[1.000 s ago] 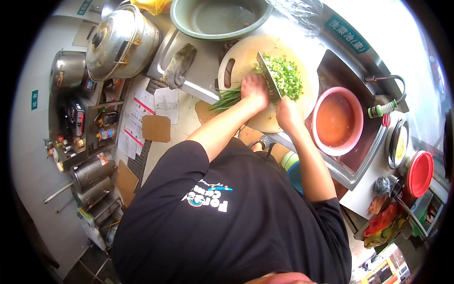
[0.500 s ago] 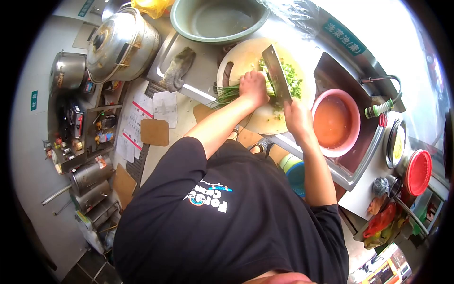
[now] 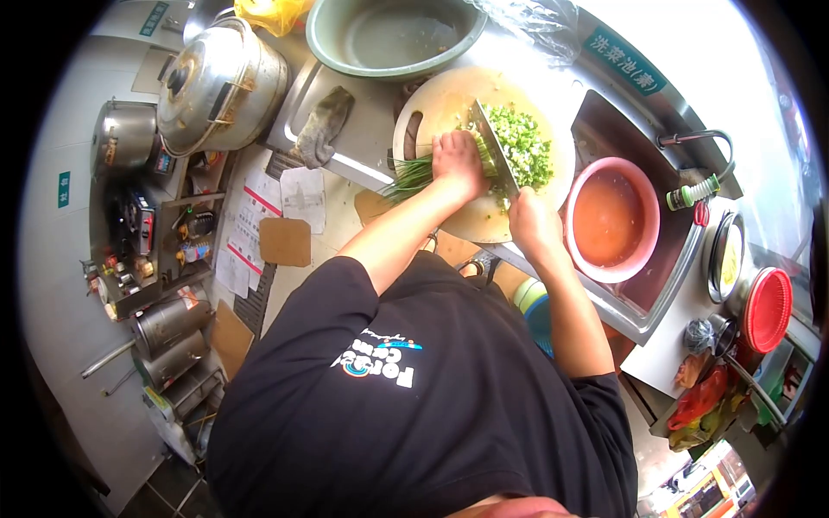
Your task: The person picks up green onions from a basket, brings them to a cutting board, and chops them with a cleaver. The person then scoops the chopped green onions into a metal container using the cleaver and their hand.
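A bundle of green onions point(image 3: 413, 176) lies across the round cutting board point(image 3: 432, 95), its long ends sticking out past the left edge. Pressed over the bundle, my left hand point(image 3: 458, 162) holds it with closed fingers. My right hand point(image 3: 532, 223) grips the handle of a cleaver point(image 3: 498, 148), whose handle is covered by my fingers. The blade stands edge-down at the cut end of the bundle, close beside my left fingers. Chopped green onion point(image 3: 522, 142) is heaped on the blade's right side, with a few bits near the front.
A large green basin point(image 3: 332, 53) stands behind the board. To the right, a pink basin point(image 3: 650, 224) of reddish liquid sits in the sink point(image 3: 643, 321), near a faucet point(image 3: 701, 136). A grey cloth point(image 3: 326, 128) and a big lidded pot point(image 3: 259, 82) are at left.
The cleaver has come down and slightly left, its blade now turned more edge-on, showing more of the chopped heap. My left hand has stayed on the bundle, nearly in place.
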A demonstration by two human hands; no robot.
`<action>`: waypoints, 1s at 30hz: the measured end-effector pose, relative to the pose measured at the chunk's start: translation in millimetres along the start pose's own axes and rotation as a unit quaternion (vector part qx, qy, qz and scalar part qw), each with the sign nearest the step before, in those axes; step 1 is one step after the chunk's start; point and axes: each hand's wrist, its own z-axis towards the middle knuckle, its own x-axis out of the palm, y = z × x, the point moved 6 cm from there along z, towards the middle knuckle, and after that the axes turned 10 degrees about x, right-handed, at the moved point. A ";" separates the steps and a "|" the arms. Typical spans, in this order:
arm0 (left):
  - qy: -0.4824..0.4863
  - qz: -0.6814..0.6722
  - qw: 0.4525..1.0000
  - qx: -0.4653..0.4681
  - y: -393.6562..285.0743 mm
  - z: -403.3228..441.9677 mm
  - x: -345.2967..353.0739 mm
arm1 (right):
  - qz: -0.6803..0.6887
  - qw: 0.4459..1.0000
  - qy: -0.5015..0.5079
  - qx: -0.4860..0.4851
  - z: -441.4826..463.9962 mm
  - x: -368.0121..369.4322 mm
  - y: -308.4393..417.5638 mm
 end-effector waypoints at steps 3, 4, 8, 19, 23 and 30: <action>0.039 -0.021 0.999 -0.007 1.0 3.3 9.3 | -0.016 0.999 0.025 0.012 1.8 -0.9 -0.9; 0.039 -0.026 0.999 -0.004 1.6 4.0 12.8 | -0.016 0.999 0.027 0.010 5.4 1.4 -1.7; 0.005 -0.060 0.998 0.016 2.4 4.5 20.1 | -0.009 1.000 0.030 0.000 41.6 29.0 2.6; -0.008 -0.053 0.998 0.017 4.1 1.1 20.3 | 0.029 0.999 -0.012 -0.005 27.2 -10.2 7.1; -0.004 -0.066 0.998 0.010 4.9 0.8 18.6 | 0.042 0.999 0.014 0.007 1.0 -14.0 -3.0; -0.004 -0.047 0.999 0.026 5.7 3.9 29.5 | -0.007 0.999 0.032 -0.006 30.3 23.1 -0.6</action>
